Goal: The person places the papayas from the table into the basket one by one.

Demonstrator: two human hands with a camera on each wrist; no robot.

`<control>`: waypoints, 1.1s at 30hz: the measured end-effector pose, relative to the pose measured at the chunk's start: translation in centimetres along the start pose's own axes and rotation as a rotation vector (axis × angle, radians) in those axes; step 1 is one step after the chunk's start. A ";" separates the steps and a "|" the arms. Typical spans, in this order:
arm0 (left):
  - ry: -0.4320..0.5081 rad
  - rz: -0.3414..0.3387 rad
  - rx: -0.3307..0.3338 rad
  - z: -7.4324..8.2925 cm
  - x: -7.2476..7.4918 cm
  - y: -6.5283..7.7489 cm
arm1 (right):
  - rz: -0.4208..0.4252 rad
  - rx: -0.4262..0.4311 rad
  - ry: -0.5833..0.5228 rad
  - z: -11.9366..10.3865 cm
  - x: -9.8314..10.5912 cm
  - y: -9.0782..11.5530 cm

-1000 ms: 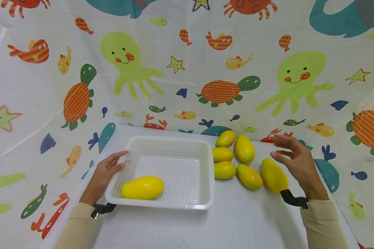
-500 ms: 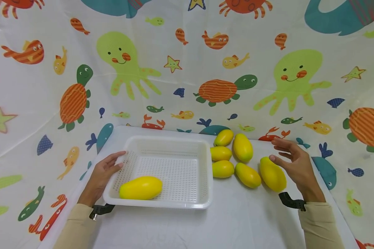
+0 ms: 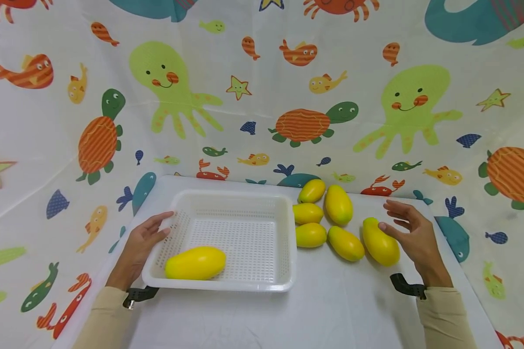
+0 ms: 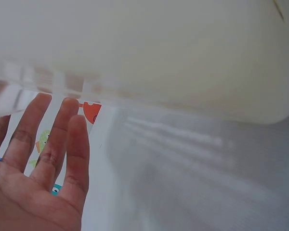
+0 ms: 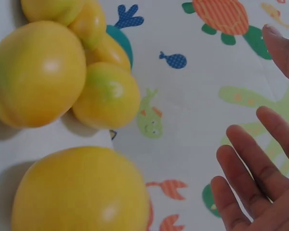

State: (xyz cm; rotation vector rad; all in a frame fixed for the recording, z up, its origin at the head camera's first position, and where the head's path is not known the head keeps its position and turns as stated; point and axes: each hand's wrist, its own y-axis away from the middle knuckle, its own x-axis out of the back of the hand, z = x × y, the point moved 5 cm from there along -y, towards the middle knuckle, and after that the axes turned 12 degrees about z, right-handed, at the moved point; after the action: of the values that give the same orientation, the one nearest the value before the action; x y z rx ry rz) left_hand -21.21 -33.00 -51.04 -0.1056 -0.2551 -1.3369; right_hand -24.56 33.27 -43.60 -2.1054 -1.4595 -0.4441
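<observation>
Smooth yellow fruits (image 3: 338,204) tinged green; white perforated basket (image 3: 240,242).
Left hand (image 3: 140,241) at its rim, right hand (image 3: 419,245) beside one fruit; apart, fingers loose.

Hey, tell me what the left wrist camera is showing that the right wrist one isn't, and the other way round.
Only the left wrist view shows the white basket and the left hand.
Only the right wrist view shows yellow fruits and the right hand.
Both show part of the printed backdrop and some white tabletop.
</observation>
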 end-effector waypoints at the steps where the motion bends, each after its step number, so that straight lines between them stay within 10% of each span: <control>1: 0.002 0.000 0.001 0.0 0.0 0.0 | -0.004 -0.011 0.000 0.3 -0.1 0.0; 33: 0.024 -0.008 -0.004 -0.1 0.0 0.0 | -0.175 -0.203 0.014 7.1 -3.3 1.2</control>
State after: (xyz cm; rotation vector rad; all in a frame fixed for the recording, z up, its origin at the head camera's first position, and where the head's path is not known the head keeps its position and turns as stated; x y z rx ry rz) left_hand -21.21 -33.08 -51.14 -0.0921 -0.2332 -1.3457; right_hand -24.92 34.67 -51.40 -2.1295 -1.6589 -0.6987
